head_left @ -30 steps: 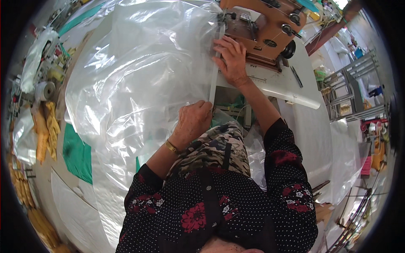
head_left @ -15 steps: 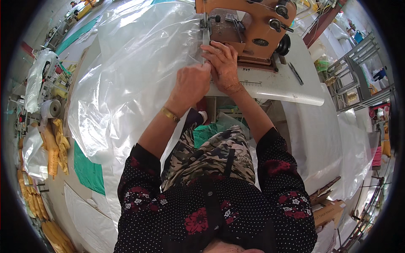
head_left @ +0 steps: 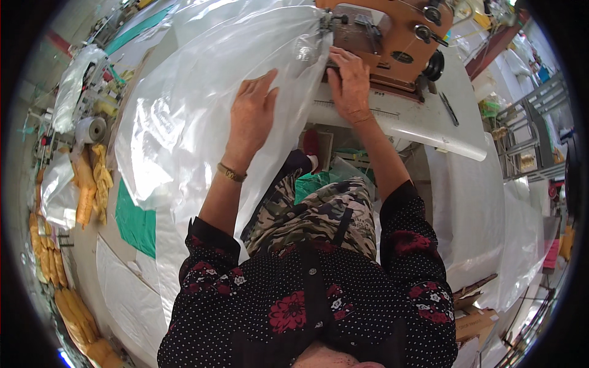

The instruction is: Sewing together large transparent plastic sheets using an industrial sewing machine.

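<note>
A large clear plastic sheet spreads over the table, its right edge running to the needle end of an orange-brown sewing machine. My left hand lies on the sheet, left of the machine, fingers stretched out and thumb apart. Beside the machine's base is my right hand, its fingers extended near the sheet's edge and the thumb held away. Neither hand pinches anything that I can see. The needle area is partly covered by the machine head and the shiny plastic.
Right of the machine, dark tweezers lie on the pale tabletop, which has a ruler scale along its front. A metal rack stands at the far right. Yellow bundles and a white roll are at the left.
My left hand has let go of the sheet's edge and moved left, opening flat over the plastic. My right hand's thumb has spread away from its fingers. The whole view has shifted slightly.
</note>
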### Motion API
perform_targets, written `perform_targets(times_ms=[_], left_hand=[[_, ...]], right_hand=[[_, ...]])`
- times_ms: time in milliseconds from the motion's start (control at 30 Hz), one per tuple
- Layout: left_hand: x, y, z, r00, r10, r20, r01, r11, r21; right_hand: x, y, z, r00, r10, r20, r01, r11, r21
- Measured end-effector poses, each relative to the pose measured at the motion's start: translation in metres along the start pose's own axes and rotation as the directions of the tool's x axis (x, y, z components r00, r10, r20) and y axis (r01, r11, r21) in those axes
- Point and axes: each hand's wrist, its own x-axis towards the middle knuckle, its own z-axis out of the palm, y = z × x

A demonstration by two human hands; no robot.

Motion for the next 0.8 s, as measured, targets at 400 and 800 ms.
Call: perform_targets(times_ms=[400,800], left_hand=[[-0.026,-0.097,-0.012,0.95,-0.185,0.25,0.286,0.833,-0.474],[-0.025,-0.102,-0.013,0.929,-0.219,0.299,0.353,0.769,-0.533]], right_hand=[[-0.05,-0.114,-0.014,0.938,-0.179,0.298,0.199,0.979,-0.036],[0.063,-0.056,-0.038,0.739,-0.257,0.623,0.511,0.817,-0.269]])
